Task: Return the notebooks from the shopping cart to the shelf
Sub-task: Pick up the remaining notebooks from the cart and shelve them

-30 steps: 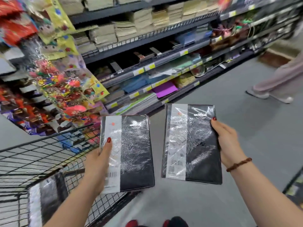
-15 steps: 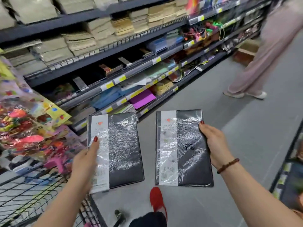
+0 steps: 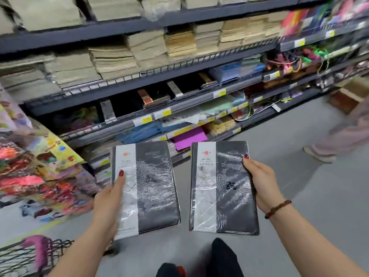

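Head view: both hands are up in front of the shelf, each w/ one notebook. L hand grips the L notebook at its left edge, thumb flat on the white band of the cover; the other fingers are hidden behind it. R hand grips the R notebook at its right edge, thumb tip on the black cover, rest of the fingers behind, not visible. A bead bracelet sits on the R wrist. Both notebooks are black w/ a white band, shrink-wrapped, covers facing up, held side by side w/ a narrow gap btwn them, apart, over the grey floor and in front of the lower shelf tiers. Mid tier holds dark books w/ pale or copper bands; the tier above it has stacks of kraft paper; a purple pack lies low, just beyond the notebooks. Shopping cart shows at bottom left, only a corner of its wire. Colourful hanging packets fill the left. Another person's shoe is at right, blurred.
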{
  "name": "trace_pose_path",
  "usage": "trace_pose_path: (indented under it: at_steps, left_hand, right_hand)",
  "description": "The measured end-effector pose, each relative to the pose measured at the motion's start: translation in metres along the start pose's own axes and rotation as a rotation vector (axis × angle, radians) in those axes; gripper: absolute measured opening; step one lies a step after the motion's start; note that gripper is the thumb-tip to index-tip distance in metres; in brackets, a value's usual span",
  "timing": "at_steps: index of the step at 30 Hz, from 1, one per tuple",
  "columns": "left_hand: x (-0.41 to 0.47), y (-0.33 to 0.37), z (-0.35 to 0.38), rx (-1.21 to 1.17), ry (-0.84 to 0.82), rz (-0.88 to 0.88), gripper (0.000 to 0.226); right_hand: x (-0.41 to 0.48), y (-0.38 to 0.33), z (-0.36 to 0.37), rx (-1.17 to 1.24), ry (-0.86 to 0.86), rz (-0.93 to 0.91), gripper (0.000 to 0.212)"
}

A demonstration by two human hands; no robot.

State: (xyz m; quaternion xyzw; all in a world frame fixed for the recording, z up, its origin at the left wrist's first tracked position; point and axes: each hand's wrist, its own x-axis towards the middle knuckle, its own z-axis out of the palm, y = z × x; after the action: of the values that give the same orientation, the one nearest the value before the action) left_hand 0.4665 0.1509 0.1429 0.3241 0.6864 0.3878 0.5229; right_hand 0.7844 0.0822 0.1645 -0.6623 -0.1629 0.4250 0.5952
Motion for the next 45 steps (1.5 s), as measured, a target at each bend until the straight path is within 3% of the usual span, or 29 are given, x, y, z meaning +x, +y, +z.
trace_pose_path:
  at_steps: [4, 7, 11, 14, 20, 30, 37, 43, 45]
  left_hand:
    - [0.013, 0.025, 0.031, -0.045, 0.103, -0.027, 0.034]
    - [0.023, 0.035, 0.052, -0.081, 0.186, -0.012, 0.031]
    - [0.028, 0.044, 0.078, -0.114, 0.312, -0.062, 0.038]
    - [0.027, 0.054, 0.095, -0.162, 0.392, -0.122, 0.051]
    - [0.033, 0.051, 0.092, -0.133, 0.536, -0.186, 0.037]
    - [0.087, 0.051, 0.025, -0.212, 0.564, -0.253, 0.044]
    - [0.15, 0.057, -0.02, -0.226, 0.572, -0.298, 0.04]
    - [0.188, 0.042, -0.025, -0.287, 0.585, -0.341, 0.036]
    - [0.201, 0.03, -0.025, -0.294, 0.596, -0.361, 0.04]
  right_hand:
    - [0.072, -0.015, 0.023, -0.023, -0.136, 0.044, 0.017]
    - [0.125, -0.026, 0.04, -0.055, -0.265, 0.102, 0.019]
    - [0.186, -0.043, 0.067, -0.095, -0.386, 0.162, 0.017]
    - [0.222, -0.051, 0.092, -0.15, -0.441, 0.197, 0.027]
    - [0.244, -0.049, 0.15, -0.232, -0.568, 0.233, 0.025]
    - [0.238, -0.033, 0.269, -0.271, -0.623, 0.273, 0.021]
    - [0.259, 0.007, 0.356, -0.387, -0.591, 0.167, 0.037]
    - [0.27, 0.037, 0.413, -0.401, -0.575, 0.101, 0.011]
    - [0.271, 0.043, 0.431, -0.401, -0.53, 0.063, 0.027]
